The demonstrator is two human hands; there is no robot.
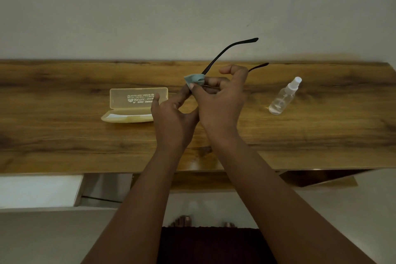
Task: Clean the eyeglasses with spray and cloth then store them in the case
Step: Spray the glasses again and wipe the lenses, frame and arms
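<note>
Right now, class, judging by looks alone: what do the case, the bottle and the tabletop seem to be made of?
Case: likely hard plastic, yellowish and see-through; its printed lettering shows through the raised lid. Bottle: clear plastic or glass, hard to tell; the table shows through it. Tabletop: wood or a wood-look laminate, with brown grain streaks and a slight sheen.

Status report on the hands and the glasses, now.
Both hands up over the table. Left hand and right hand hold eyeglasses, blue cloth pinched on the frame. Case open, spray bottle standing clear.
</note>
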